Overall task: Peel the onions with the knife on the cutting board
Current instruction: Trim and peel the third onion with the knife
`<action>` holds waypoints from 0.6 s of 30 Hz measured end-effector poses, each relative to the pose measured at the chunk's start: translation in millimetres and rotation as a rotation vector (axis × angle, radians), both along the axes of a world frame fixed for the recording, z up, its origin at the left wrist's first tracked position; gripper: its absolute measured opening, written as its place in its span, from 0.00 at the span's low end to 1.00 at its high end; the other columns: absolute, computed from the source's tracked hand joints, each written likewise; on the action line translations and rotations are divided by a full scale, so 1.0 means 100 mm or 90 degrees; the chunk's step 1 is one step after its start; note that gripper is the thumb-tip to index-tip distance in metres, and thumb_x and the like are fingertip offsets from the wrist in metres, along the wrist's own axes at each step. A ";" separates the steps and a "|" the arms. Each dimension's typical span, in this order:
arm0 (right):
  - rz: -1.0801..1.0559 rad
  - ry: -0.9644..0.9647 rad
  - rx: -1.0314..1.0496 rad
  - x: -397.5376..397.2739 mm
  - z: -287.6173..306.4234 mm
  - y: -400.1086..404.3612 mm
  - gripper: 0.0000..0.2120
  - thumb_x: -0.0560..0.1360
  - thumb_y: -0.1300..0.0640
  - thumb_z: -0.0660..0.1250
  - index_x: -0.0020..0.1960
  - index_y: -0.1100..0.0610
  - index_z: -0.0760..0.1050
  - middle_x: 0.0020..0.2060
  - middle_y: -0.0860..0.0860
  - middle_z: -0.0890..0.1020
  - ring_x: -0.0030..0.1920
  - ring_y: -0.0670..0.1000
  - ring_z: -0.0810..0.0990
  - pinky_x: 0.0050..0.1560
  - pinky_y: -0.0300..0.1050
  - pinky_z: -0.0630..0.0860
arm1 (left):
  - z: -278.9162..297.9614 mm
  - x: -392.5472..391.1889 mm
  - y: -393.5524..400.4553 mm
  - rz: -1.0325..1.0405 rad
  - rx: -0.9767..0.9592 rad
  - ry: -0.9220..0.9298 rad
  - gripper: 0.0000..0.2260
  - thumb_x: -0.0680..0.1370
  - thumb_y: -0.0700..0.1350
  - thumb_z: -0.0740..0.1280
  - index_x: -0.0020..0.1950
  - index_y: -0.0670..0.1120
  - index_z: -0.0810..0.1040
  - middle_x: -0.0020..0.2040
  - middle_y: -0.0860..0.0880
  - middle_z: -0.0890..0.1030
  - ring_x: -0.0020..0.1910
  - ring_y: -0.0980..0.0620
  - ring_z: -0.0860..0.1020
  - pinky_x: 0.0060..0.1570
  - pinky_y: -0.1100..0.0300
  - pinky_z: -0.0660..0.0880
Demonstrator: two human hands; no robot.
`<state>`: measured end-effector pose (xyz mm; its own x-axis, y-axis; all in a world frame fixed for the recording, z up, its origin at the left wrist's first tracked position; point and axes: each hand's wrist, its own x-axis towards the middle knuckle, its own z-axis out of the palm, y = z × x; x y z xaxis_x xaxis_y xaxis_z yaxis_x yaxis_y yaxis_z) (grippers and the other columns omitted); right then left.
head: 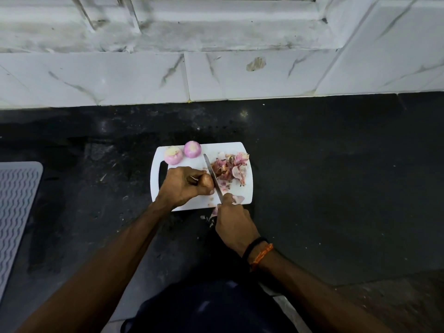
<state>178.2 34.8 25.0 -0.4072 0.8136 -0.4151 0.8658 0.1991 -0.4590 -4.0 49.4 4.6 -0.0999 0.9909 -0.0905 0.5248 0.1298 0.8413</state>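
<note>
Knife blade just right of the held onion

Our left hand (182, 186) grips an unpeeled onion (207, 182) near the cutting board's (247, 195) front edge; our right hand (234, 224) holds the knife (212, 175), blade running front to back.

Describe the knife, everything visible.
The knife has a slim, grey, metal-looking blade lying diagonally over the white cutting board, tip pointing away. The right hand grips its hidden handle. The blade runs beside the brown unpeeled onion held by the left hand, with the peel pile on its other side.
</note>
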 end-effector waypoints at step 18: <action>0.018 -0.076 -0.007 0.02 -0.16 -0.10 0.23 0.81 0.59 0.54 0.74 0.60 0.56 0.55 0.61 0.81 0.53 0.64 0.81 0.51 0.57 0.76 | -0.05 0.07 -0.08 0.081 -0.035 0.020 0.20 0.63 0.49 0.83 0.52 0.49 0.84 0.44 0.54 0.85 0.43 0.59 0.83 0.50 0.53 0.81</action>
